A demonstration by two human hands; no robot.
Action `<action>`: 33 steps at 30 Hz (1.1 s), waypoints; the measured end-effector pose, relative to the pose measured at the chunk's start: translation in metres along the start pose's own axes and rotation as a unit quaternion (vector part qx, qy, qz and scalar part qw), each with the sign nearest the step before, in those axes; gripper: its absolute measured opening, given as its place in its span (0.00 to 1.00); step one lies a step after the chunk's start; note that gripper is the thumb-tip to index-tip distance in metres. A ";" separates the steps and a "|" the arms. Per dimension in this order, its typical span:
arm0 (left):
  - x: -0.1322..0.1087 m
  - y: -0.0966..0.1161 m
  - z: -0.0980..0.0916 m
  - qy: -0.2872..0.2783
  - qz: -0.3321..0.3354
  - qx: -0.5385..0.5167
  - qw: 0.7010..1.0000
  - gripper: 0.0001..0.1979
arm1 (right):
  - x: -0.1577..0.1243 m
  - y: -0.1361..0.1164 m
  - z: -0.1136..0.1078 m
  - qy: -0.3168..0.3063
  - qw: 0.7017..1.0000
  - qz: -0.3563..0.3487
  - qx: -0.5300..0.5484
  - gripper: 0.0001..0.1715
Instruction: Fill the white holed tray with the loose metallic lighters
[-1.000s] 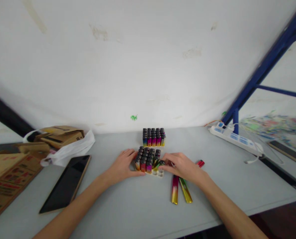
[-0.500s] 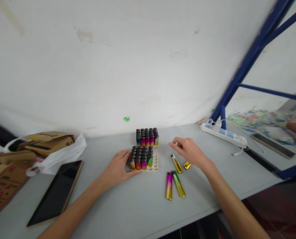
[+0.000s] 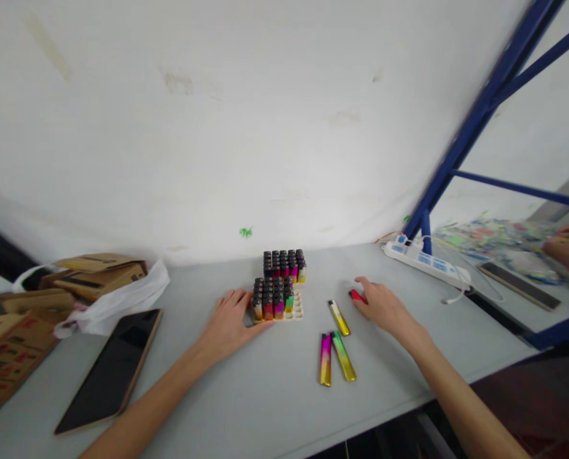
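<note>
My left hand grips the near left corner of a cream tray, its thumb along the front edge and its fingers at the left side. Several upright lighters with black tops fill the tray's left part, while cells on the right show bare. My right hand is closed around a red lighter on the table, hiding its lower end. Between my hands lie a white-and-gold lighter, a magenta-and-gold lighter and a green-and-gold lighter.
A second block of upright lighters stands behind the tray near the wall. To the left are a dark tablet, a white plastic bag and cardboard boxes. A power strip lies right. Another person's hand shows far right.
My right hand has moved down and to the right from above the table and closed on the red lighter. My left hand stays at the tray. The view has shifted slightly.
</note>
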State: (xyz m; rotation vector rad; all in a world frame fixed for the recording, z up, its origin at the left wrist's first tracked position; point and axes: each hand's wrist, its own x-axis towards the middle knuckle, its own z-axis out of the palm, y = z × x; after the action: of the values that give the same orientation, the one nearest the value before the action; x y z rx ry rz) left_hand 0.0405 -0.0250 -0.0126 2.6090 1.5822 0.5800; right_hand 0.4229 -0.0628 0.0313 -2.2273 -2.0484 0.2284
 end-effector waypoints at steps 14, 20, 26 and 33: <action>0.000 -0.010 -0.003 0.000 -0.011 -0.026 1.000 0.32 | 0.038 -0.093 0.011 -0.166 0.718 -0.169 0.654 0.34; 0.000 -0.008 -0.005 -0.004 -0.013 -0.033 0.999 0.31 | 0.023 -0.094 0.031 -0.082 0.778 -0.142 0.606 0.35; 0.000 -0.009 -0.005 -0.009 -0.007 -0.024 1.000 0.31 | 0.022 -0.091 0.034 -0.071 0.802 -0.160 0.571 0.35; 0.000 -0.009 -0.006 -0.005 -0.005 -0.028 1.000 0.31 | 0.022 -0.092 0.034 -0.111 0.755 -0.186 0.618 0.41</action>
State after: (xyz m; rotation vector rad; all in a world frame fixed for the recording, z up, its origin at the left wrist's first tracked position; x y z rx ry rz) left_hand 0.0308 -0.0217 -0.0092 2.5573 1.5521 0.6018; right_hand 0.3281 -0.0339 0.0134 -0.9635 -1.5079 1.3588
